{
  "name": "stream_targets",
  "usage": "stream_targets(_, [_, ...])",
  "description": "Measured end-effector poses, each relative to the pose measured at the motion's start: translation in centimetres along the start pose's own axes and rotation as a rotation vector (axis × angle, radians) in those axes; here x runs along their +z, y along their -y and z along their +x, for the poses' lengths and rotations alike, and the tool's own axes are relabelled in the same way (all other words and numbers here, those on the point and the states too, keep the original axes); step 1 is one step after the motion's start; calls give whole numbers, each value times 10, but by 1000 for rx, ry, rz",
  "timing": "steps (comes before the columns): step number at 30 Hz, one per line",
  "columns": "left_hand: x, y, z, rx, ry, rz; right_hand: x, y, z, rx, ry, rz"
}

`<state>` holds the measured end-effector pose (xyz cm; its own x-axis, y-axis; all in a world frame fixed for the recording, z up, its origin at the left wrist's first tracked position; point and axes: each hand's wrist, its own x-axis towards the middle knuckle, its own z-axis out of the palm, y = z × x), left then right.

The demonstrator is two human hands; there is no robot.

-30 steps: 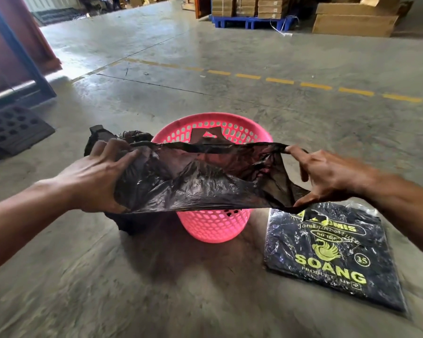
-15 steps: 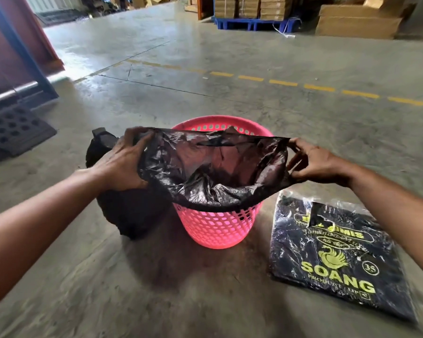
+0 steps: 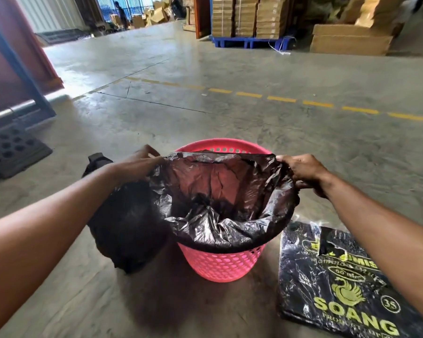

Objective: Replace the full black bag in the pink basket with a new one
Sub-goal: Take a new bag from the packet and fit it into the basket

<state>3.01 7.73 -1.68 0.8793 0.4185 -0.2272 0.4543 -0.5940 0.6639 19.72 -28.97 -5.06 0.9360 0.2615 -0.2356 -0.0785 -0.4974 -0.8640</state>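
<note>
Pink basket [image 3: 221, 263] is seen upright on the concrete floor [image 3: 230, 113], near centre. A new bag [image 3: 220, 198] is draped into it, mouth held open; its near edge is folded down over the near rim, while the far rim is left bare and pink. Bag bottom is slumped and crumpled inside.

Left hand [image 3: 134, 167] is closed on the bag's left edge, film pinched between fingers and thumb. Right hand [image 3: 303, 170] is closed on the right edge, film gathered in a pinching grip. Both edges are held just above rim level.

Full bag [image 3: 125, 225] is set on the floor touching the basket's left side, partly hidden by the left forearm. A bag pack [image 3: 340, 284], clear-wrapped with yellow "SOANG" print, is laid flat on the floor just right of the basket.

Far off, stacked cartons [image 3: 242, 15] are noted on a blue pallet [image 3: 249, 42]; a dashed yellow line [image 3: 281, 99] is painted across the floor.
</note>
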Motion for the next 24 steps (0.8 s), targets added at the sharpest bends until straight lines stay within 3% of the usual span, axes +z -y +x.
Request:
stream_targets(2, [8,-1,8,66,-28,115,2,1,6,-105,-159,-275])
stream_targets(4, [15,1,15,150,2,90,3,9,8,-336,-327,-527])
stream_targets(6, [23,2,19,183,-14,-72,7,19,7,-603,-296,-615])
stream_targets(8, [32,1,21,171,-99,-207,14,23,11,-689,-173,-617])
stream_targets(13, [41,11,27,56,-217,-374,26,19,25,-455,63,-628])
stream_targets(18, [44,7,26,42,-146,-423,25,19,30,-494,-120,-355])
stream_targets(24, [53,4,26,69,-49,-557,18,12,54,-353,-150,-69])
